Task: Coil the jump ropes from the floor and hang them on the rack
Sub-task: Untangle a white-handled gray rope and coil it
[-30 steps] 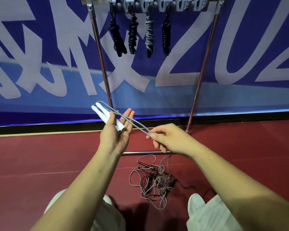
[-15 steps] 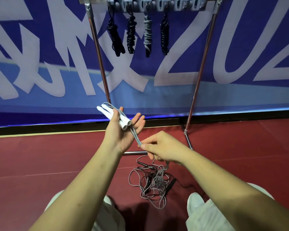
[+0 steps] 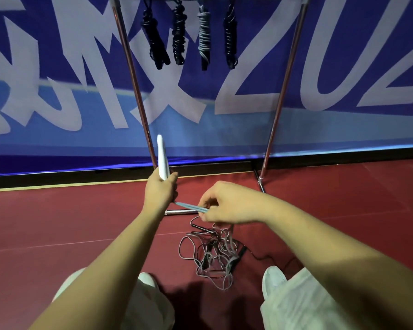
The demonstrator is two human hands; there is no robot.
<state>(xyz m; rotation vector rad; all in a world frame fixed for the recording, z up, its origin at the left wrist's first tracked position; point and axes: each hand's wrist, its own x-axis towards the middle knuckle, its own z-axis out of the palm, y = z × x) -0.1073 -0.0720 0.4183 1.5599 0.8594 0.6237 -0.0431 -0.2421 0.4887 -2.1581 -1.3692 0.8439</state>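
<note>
tangled ropes (image 3: 212,256) on floor below right hand | right hand (image 3: 227,203) pinches grey cord (image 3: 191,207) | left hand (image 3: 161,189) grips white handles (image 3: 162,158) upright | coiled ropes (image 3: 188,36) hang on rack (image 3: 134,79) above

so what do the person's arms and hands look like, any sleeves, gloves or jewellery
Both are bare. The left hand and right hand wear no gloves, and no rings show. The left forearm and right forearm have no sleeves, watch or bands as far as the frame reaches. Below them are pale trousers and white shoes.
</note>
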